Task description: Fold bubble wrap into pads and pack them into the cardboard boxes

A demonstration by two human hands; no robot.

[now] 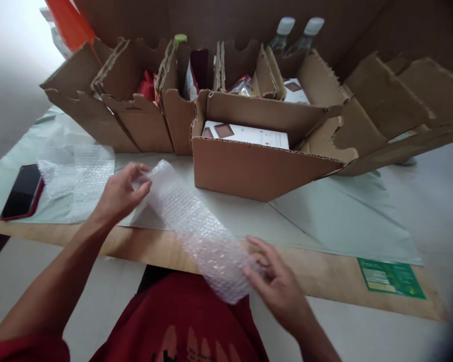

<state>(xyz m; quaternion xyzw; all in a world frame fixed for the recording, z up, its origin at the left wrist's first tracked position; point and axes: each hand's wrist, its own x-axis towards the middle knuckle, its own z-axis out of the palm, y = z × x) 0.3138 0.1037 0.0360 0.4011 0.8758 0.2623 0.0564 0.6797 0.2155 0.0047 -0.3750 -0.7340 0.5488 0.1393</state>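
Note:
A roll of bubble wrap (196, 226) stretches slantwise above the table's near edge, and both my hands hold it. My left hand (121, 193) grips its upper far end with fingers closed round it. At the lower near end, my right hand (277, 284) pinches the wrap between thumb and fingers. What the wrap encloses is hidden. Just beyond it stands an open cardboard box (256, 168) with a white carton (249, 134) inside.
A row of cut cardboard compartments (136, 120) holds red packets, a dark sachet and two clear bottles (298, 35). More bubble wrap (79, 173) lies flat at the left beside a dark phone (22, 191). A green label (390, 277) is on the table edge at right.

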